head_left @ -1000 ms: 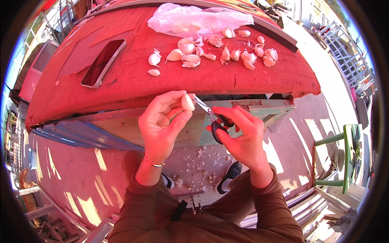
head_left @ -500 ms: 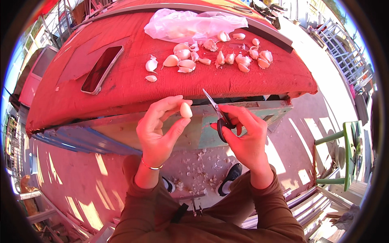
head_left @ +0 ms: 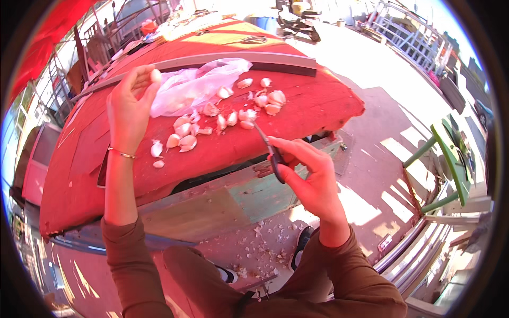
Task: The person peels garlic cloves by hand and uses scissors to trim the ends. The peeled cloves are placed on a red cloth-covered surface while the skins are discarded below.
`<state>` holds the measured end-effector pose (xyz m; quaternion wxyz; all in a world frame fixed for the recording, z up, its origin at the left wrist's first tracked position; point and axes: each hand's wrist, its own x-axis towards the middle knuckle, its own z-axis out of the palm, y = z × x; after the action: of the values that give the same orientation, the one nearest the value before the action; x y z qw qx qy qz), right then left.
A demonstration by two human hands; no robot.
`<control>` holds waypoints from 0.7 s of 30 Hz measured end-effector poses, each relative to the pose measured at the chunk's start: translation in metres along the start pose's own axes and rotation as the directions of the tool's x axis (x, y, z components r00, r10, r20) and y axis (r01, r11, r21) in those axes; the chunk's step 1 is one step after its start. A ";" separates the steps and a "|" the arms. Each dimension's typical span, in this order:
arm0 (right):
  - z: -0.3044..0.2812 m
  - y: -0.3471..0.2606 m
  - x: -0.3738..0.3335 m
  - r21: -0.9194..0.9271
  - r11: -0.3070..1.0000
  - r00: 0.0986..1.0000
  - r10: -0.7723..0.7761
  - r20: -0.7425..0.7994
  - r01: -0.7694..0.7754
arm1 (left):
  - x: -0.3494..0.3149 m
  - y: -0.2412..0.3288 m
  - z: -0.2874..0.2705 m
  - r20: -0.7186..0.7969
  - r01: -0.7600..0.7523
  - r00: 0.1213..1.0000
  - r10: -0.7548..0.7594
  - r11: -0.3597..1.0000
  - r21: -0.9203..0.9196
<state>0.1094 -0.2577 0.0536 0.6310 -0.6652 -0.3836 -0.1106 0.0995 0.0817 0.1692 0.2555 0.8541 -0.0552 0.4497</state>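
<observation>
My left hand is raised over the far left part of the red-covered table, its thumb and fingertips closed on a pale peeled garlic clove. Above the table's near edge my right hand grips a pair of scissors by dark handles, the blades pointing up and away from me. Several unpeeled garlic cloves lie scattered across the middle of the cloth. Behind them rests a crumpled, pinkish translucent plastic bag, close to the left hand.
A phone is mostly hidden behind my left forearm. A long rail crosses the table behind the bag. Garlic skins litter the ground between my feet. A green chair-like frame and stacked metal bars stand at right.
My left hand has moved up, away and left with the peeled clove, from above the table's near edge to beside the bag. The right hand still holds the scissors. The view has shifted.
</observation>
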 end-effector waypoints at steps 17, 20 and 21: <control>-0.028 0.018 0.000 0.052 0.981 0.957 -0.168 -0.237 0.185 | 0.044 -0.053 0.000 0.324 0.012 0.944 -0.060 0.989 0.147; -0.033 0.018 0.000 0.059 0.981 0.950 -0.163 -0.265 0.185 | 0.024 -0.019 0.038 0.328 -0.262 0.917 0.225 0.962 0.072; -0.035 0.018 0.001 0.062 0.980 0.948 -0.165 -0.271 0.188 | 0.023 -0.013 0.041 0.385 -0.222 0.906 0.177 0.972 0.076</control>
<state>0.1332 -0.2880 0.0467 0.6924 -0.5795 -0.3582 -0.2376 0.1481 0.0766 0.1637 0.1420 0.9276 -0.1638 0.3043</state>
